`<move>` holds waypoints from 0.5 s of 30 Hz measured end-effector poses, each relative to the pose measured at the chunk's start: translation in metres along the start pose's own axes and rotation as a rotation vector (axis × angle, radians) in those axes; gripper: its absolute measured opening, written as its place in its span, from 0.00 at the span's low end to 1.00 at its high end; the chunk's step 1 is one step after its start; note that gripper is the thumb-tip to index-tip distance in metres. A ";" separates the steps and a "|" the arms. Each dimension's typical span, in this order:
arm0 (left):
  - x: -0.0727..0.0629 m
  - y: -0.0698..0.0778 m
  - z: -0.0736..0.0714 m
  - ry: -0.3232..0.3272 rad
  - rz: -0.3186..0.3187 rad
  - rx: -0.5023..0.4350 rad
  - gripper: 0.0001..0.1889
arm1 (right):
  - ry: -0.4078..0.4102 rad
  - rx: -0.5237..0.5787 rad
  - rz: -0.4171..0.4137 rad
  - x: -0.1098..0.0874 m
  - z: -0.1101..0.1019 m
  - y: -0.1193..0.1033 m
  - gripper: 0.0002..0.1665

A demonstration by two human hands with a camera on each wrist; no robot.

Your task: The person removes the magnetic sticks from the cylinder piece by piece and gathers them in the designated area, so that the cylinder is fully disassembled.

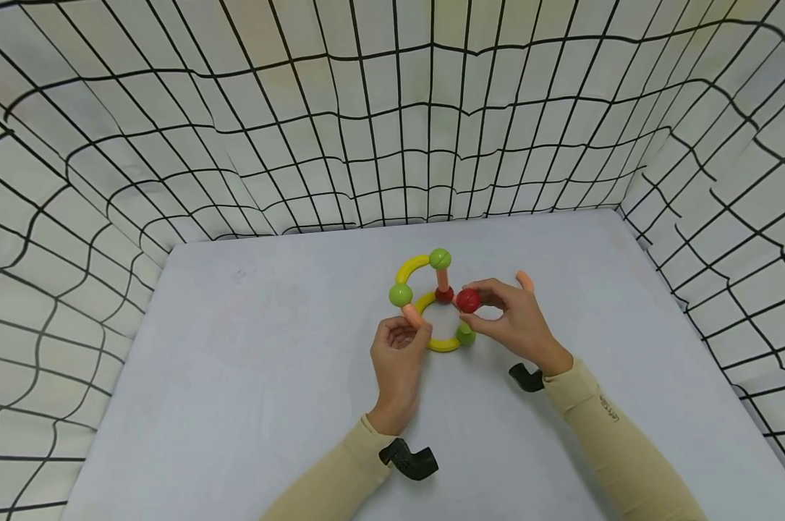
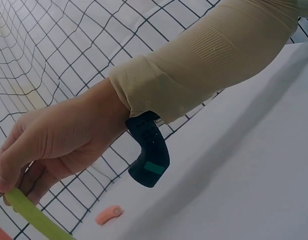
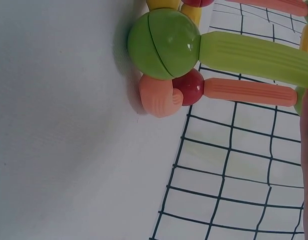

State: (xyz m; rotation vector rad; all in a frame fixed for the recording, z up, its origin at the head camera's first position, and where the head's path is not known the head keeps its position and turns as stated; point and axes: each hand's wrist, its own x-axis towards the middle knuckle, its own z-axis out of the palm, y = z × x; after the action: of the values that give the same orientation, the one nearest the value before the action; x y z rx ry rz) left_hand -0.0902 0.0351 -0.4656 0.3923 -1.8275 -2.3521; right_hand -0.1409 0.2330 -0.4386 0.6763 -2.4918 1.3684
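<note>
A toy frame of magnetic-looking rods and balls stands between the hands. Its base ring has a yellow curved rod and a green ball; a yellow arc joins two upper light-green balls. My right hand pinches a red ball at the top of an upright green rod; the left wrist view also shows this hand at the rod's upper end. My left hand holds an orange rod near its lower end, which the fingers hide.
A loose orange curved rod lies behind the right hand on the white table. Black netting rises along the back and both sides. Black curved mounts stick out at both wrists.
</note>
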 end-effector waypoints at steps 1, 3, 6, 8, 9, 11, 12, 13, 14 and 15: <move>0.000 0.000 -0.001 -0.001 0.004 0.004 0.15 | -0.002 0.006 0.000 0.000 0.000 0.000 0.25; -0.001 0.000 -0.002 -0.004 0.012 0.014 0.16 | -0.002 0.015 -0.001 0.000 0.000 0.000 0.25; -0.002 0.001 -0.004 -0.012 0.023 0.030 0.16 | -0.004 0.030 -0.002 -0.001 0.001 0.000 0.25; -0.003 0.001 -0.006 -0.017 0.029 0.052 0.17 | -0.007 0.040 -0.001 0.000 0.001 0.000 0.26; -0.003 0.002 -0.007 -0.018 0.033 0.064 0.17 | -0.008 0.040 -0.003 0.000 0.001 0.000 0.26; -0.004 0.003 -0.010 -0.020 0.042 0.090 0.19 | -0.012 0.043 -0.003 0.000 0.001 0.001 0.26; -0.004 0.005 -0.012 -0.018 0.048 0.105 0.20 | -0.012 0.039 -0.003 0.000 0.000 0.001 0.26; -0.004 0.006 -0.013 -0.015 0.055 0.117 0.21 | -0.011 0.032 -0.003 0.000 0.000 0.001 0.26; -0.005 0.007 -0.015 -0.012 0.062 0.124 0.22 | -0.010 0.023 -0.004 0.001 0.000 0.001 0.25; -0.005 0.008 -0.017 -0.009 0.068 0.128 0.23 | -0.009 0.013 -0.005 0.001 0.000 0.001 0.25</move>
State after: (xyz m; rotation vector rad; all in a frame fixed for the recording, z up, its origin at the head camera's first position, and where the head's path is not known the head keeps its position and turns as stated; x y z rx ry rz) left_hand -0.0814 0.0188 -0.4611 0.3292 -1.9690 -2.2042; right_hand -0.1423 0.2338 -0.4391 0.6914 -2.4888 1.3836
